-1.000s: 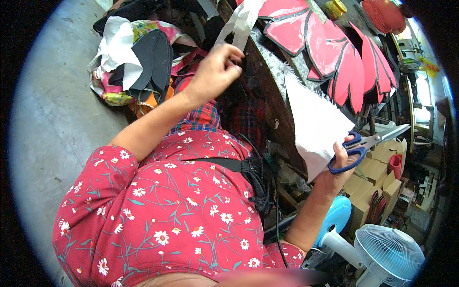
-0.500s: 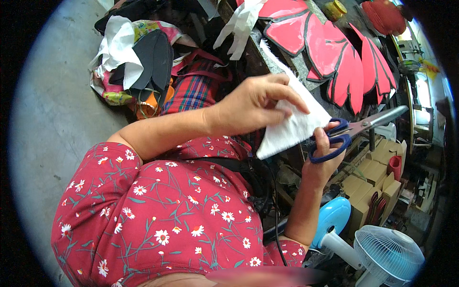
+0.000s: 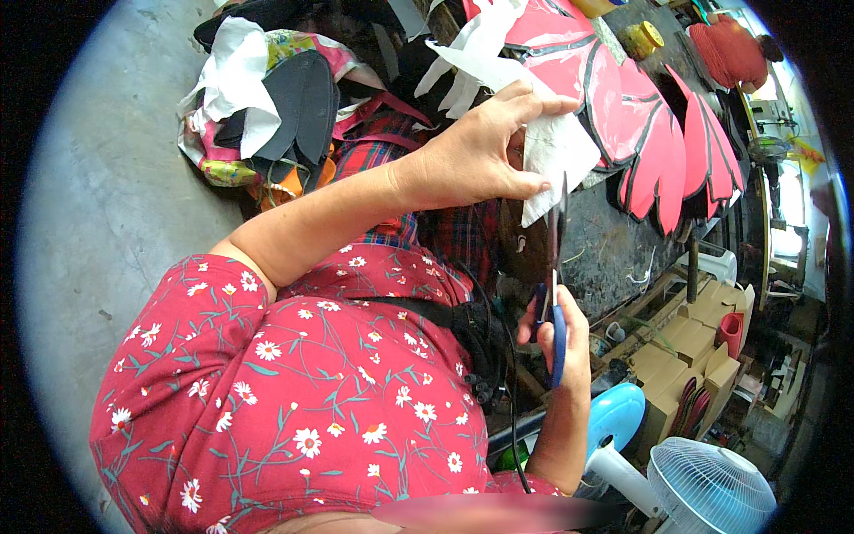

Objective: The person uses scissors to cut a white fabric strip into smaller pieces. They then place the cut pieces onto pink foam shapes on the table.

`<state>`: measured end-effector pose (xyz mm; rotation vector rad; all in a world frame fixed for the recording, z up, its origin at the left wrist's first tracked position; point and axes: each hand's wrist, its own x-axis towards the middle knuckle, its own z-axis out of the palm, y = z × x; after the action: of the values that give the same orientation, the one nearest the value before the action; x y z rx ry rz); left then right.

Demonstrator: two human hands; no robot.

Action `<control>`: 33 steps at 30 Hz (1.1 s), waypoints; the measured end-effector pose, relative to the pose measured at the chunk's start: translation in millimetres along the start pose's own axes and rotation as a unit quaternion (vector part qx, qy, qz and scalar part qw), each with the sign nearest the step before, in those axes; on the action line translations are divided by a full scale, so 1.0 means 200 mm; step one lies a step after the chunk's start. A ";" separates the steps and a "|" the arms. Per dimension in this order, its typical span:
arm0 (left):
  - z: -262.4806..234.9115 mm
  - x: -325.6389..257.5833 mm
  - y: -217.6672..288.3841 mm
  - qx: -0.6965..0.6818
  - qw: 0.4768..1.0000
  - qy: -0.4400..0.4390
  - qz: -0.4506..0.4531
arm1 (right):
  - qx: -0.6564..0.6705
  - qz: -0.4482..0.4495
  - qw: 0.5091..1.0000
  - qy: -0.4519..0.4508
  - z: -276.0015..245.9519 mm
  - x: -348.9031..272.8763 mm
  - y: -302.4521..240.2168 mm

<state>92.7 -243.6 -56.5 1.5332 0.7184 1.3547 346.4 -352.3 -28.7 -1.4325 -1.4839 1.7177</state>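
The left hand (image 3: 476, 147) pinches the white cloth (image 3: 569, 153) beside the dark table (image 3: 614, 240). The right hand (image 3: 577, 351) grips the blue scissors (image 3: 559, 343) — blades at the cloth's edge. Some cutting looks done — white strips (image 3: 462, 93) hang nearby; what's left, I can't tell.

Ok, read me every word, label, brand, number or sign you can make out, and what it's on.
None can be read.
White piece, scissors, red petal-shaped pieces: no lettering visible.
Yellow container, cardboard boxes, caged fan: any print is too small or blurred to read.
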 end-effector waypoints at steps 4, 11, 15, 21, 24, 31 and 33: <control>0.02 -0.02 0.02 0.010 1.000 -0.004 -0.019 | -0.012 -0.009 1.000 0.013 0.04 0.00 0.00; 0.00 -0.03 0.05 -0.025 0.998 -0.028 -0.059 | 0.104 0.019 0.994 0.008 0.06 -0.02 0.02; 0.02 -0.04 0.07 -0.041 0.995 -0.042 -0.080 | 0.108 -0.002 0.994 -0.004 0.07 0.00 0.03; 0.05 -0.07 0.09 0.040 0.999 -0.022 0.003 | 0.170 -0.017 0.985 -0.024 0.11 0.00 0.04; 0.05 -0.07 0.10 0.047 0.998 -0.028 0.038 | 0.152 -0.022 0.988 -0.011 0.12 -0.02 0.03; -0.01 -0.03 0.10 0.023 0.998 -0.021 -0.054 | 0.137 -0.014 0.990 -0.009 0.12 -0.02 0.03; 0.01 -0.04 0.10 -0.046 0.996 -0.017 -0.075 | 0.150 -0.014 0.988 -0.024 0.11 -0.01 0.02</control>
<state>89.5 -258.1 -42.1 1.3985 0.7251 1.2302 327.6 -364.8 -35.5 -1.2144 -1.1988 1.8775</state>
